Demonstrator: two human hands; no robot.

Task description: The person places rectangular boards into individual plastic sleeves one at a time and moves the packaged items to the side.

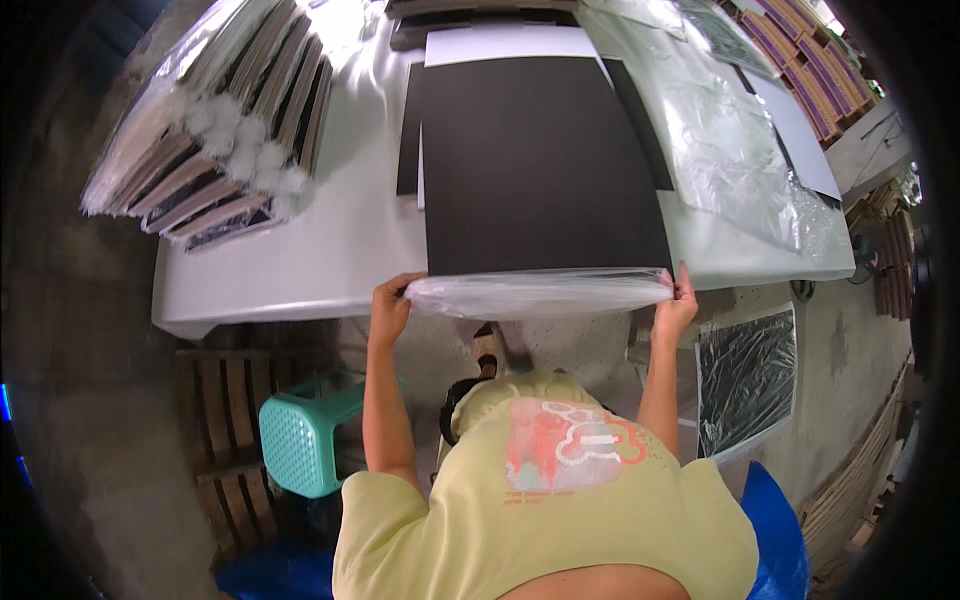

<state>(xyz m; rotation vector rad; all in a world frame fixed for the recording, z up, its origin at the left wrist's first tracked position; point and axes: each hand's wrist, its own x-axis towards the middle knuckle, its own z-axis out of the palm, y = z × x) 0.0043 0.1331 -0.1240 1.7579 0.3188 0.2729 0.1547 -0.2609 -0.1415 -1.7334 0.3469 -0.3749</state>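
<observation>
A large flat black board [540, 160] lies on the table in front of me, its near edge by the table's front. Along that edge runs a bunched clear plastic bag [540, 296], stretched sideways between my hands. My left hand [392, 303] pinches the bag's left end. At its other end my right hand [678, 308] grips the plastic near the board's corner, index finger pointing up. Whether the board's near edge sits inside the bag I cannot tell. Beyond the board shows a white sheet [510, 42], and darker boards [409, 135] stick out underneath at both sides.
Plastic-wrapped panels [215, 150] are stacked at the table's left. Loose clear plastic [725, 150] covers its right side. Below stand a green stool [300, 440] and wooden pallets [225, 400]. A plastic-covered black panel [746, 375] is at lower right.
</observation>
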